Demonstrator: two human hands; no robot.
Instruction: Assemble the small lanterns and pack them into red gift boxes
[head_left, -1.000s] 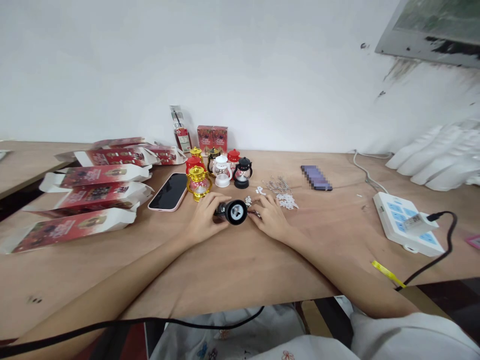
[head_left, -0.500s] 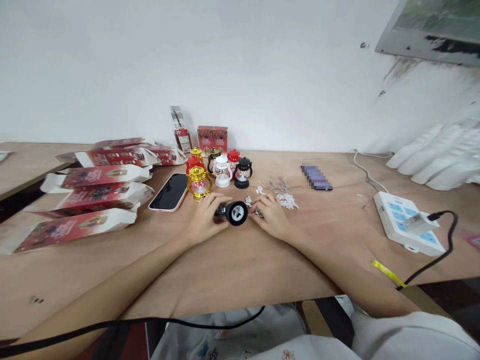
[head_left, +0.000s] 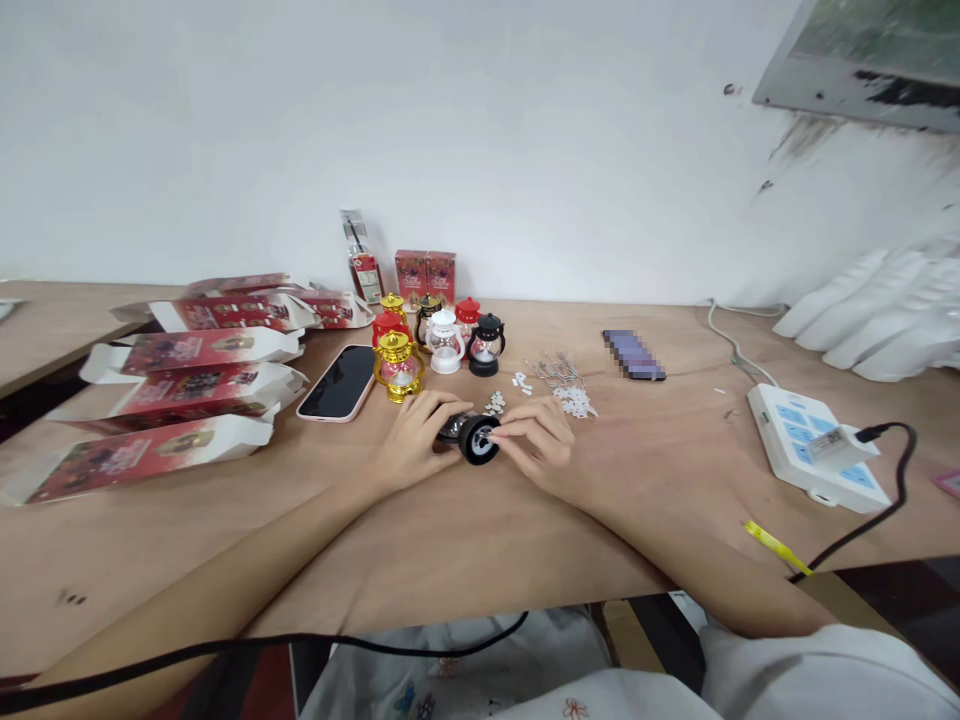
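A small black lantern [head_left: 477,441] lies on its side in my left hand [head_left: 420,436], its round underside turned toward me. My left fingers wrap around its clear middle part. The thumb and forefinger of my right hand [head_left: 538,440] are pinched together at the opening in that underside; whatever sits between them is too small to make out. Just beyond the hands are small pale round pieces [head_left: 495,402], white flat pieces [head_left: 576,401] and a scatter of thin metal pieces [head_left: 559,369]. Finished-looking lanterns stand behind, among them a gold lantern [head_left: 398,367], a white lantern [head_left: 445,343] and another black lantern [head_left: 486,346].
On the left lie a phone [head_left: 337,383] and several open red-and-white boxes [head_left: 172,445]. Two small red boxes [head_left: 426,278] and a bottle [head_left: 365,275] stand by the wall. To the right are a second phone [head_left: 634,355], a power strip [head_left: 817,445] and a black cable [head_left: 896,480].
My right hand has come from the small pieces on the table to the lantern's underside, fingertips pinched. The lantern has shifted slightly toward me and tilted to the right.
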